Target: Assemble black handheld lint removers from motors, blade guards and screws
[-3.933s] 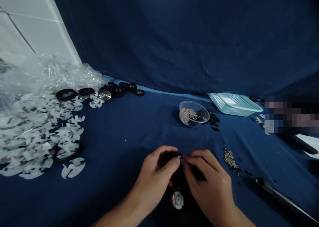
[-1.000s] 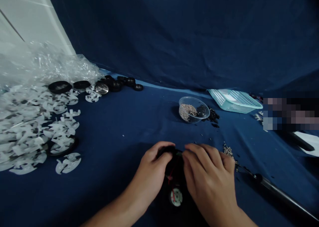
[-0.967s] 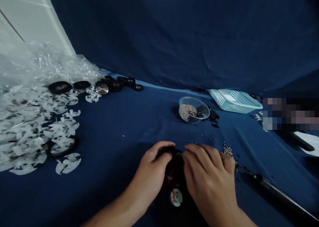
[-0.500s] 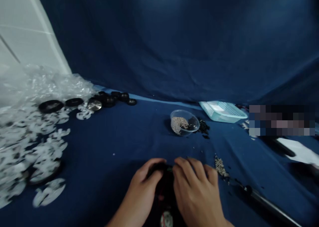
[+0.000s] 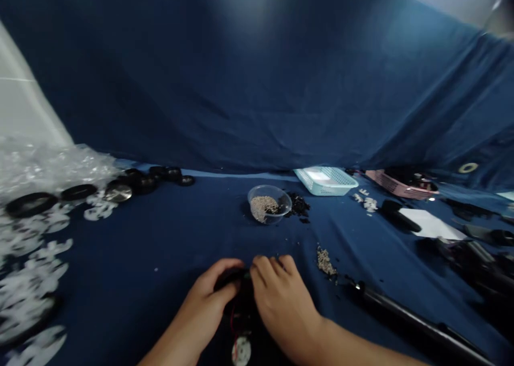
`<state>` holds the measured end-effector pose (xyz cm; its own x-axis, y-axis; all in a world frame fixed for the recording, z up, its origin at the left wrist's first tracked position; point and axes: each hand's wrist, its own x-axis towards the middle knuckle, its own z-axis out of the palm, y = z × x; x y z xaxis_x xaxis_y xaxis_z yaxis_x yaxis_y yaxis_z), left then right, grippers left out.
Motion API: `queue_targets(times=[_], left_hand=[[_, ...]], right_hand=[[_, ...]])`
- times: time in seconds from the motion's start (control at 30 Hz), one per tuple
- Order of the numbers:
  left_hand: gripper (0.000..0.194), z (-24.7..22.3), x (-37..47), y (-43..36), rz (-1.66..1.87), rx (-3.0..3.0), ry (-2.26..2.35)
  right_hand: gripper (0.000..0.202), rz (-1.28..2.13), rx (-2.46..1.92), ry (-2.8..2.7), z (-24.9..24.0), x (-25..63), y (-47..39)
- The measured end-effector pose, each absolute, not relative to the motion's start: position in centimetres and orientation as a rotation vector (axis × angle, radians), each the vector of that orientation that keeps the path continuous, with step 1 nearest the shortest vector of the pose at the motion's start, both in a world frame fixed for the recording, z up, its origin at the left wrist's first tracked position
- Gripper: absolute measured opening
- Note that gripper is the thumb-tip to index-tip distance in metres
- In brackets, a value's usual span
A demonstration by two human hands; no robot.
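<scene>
Low in the middle of the view, a dark assembly (image 5: pixel 242 311) lies between both hands, with a thin red wire along it. A round whitish part (image 5: pixel 241 351) shows at its near end. My left hand (image 5: pixel 204 296) grips the assembly's left edge between thumb and fingers. From the right, my right hand (image 5: pixel 281 301) rests on the far end with its fingers bent and close together. What lies beneath those fingertips is hidden. To the right of that hand are a small heap of screws (image 5: pixel 325 261) and a long black electric screwdriver (image 5: pixel 405 312) lying on the cloth.
A clear bowl (image 5: pixel 257 217) holds small screws, beside black bits (image 5: pixel 299 205). A light blue basket (image 5: pixel 333 188) and a pink basket (image 5: pixel 395 186) stand farther back. White plastic parts (image 5: pixel 34 280), black rings (image 5: pixel 32 204) and clear plastic bags (image 5: pixel 60 167) cover the left side.
The view has turned right, so the scene sits farther left and the pink basket shows. Both hands remain on the dark assembly; my right hand's fingers look more bent.
</scene>
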<state>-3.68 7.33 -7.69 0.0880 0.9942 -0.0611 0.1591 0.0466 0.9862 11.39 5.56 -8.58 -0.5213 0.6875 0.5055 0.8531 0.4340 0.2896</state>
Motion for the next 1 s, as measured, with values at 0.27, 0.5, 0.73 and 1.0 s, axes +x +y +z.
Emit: queue_targets(times=[0.27,0.5,0.73,1.0], left_hand=[[0.034,-7.8,-3.0,6.9,0.849,1.173,1.306],[0.033,-8.6,-2.9,7.2,0.841,1.262,1.342],[0.034,-8.9,-3.0,7.3,0.863,1.329,1.353],[0.032,-8.8,-3.0,7.1,0.879,1.33,1.332]], right_hand=[[0.024,-0.601,-1.384,-2.416,-9.6,12.7,5.2],[0.017,-0.612,-1.343,-2.433,-10.1,12.7,5.8],[0.024,-0.669,-1.304,-2.458,-9.8,12.6,5.6],[0.033,-0.807,-1.199,-2.52,-9.1,12.1,5.6]])
